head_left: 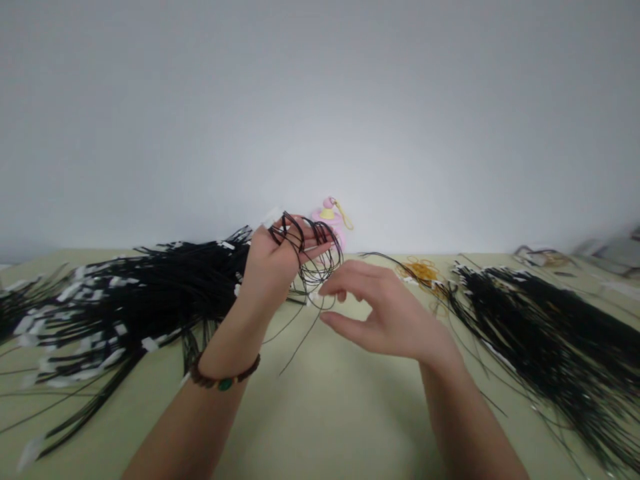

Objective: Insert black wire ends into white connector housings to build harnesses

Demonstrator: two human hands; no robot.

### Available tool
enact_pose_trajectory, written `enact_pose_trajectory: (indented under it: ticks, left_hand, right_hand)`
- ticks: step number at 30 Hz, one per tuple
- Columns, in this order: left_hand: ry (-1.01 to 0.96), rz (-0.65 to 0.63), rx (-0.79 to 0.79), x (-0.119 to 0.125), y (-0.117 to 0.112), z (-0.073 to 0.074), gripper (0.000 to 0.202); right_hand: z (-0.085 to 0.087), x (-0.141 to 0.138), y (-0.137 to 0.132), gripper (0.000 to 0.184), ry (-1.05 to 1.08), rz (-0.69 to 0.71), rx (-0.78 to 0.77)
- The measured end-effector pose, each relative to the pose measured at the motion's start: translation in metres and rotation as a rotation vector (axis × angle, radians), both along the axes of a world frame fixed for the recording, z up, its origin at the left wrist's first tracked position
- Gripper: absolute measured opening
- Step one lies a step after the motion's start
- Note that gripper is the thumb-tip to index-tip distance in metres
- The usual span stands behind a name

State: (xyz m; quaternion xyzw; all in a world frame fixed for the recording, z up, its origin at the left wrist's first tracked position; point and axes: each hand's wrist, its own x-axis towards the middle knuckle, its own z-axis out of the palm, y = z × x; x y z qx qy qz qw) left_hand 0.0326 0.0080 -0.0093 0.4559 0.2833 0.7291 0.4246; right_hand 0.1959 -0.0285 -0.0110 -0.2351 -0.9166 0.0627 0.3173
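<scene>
My left hand is raised over the table, holding a loosely coiled black cable whose loops hang round its fingers. A white connector shows by the thumb side of that hand. Loose thin ends of the cable trail below toward the table. My right hand is just right of the loops, thumb and fingers curved apart with a gap between them. Another small white connector hangs near its fingertips, and I see no grip on it. Motion blurs the fingers slightly.
A large heap of black cables with white connectors lies at left. More black cables are spread at right. Yellow rubber bands lie in a pile behind my right hand. A pink and yellow object stands against the wall.
</scene>
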Motion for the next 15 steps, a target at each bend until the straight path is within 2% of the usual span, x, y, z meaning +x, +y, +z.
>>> enact_pose_trajectory:
  ticks: [1, 3, 5, 7, 8, 10, 15]
  left_hand:
    - [-0.023, -0.001, 0.004, 0.001, 0.001, 0.000, 0.013]
    - [-0.089, 0.003, 0.025, 0.003, 0.002, -0.001, 0.012]
    - [-0.149, 0.017, 0.054, 0.003, 0.004, -0.001, 0.010]
    - [-0.189, 0.033, 0.073, 0.002, 0.005, -0.001, 0.011]
    - [-0.211, 0.039, 0.083, 0.002, 0.006, -0.001, 0.011]
    - [-0.263, 0.037, 0.105, 0.001, 0.006, -0.001, 0.014]
    - [-0.401, 0.026, 0.140, -0.001, 0.008, 0.000, 0.023]
  right_hand:
    - [-0.002, -0.006, -0.002, 0.009, -0.020, 0.027, -0.028]
    - [-0.008, -0.017, -0.003, 0.014, -0.116, -0.004, -0.066]
    - [-0.016, -0.025, 0.000, 0.014, -0.167, -0.143, -0.065]
    - [-0.022, -0.030, 0.005, 0.011, -0.134, -0.273, -0.057]
    - [-0.024, -0.031, 0.008, 0.015, -0.109, -0.308, -0.060]
    - [-0.026, -0.032, 0.012, 0.020, -0.078, -0.329, -0.085]
    - [-0.020, -0.027, 0.014, 0.015, 0.008, -0.345, -0.173]
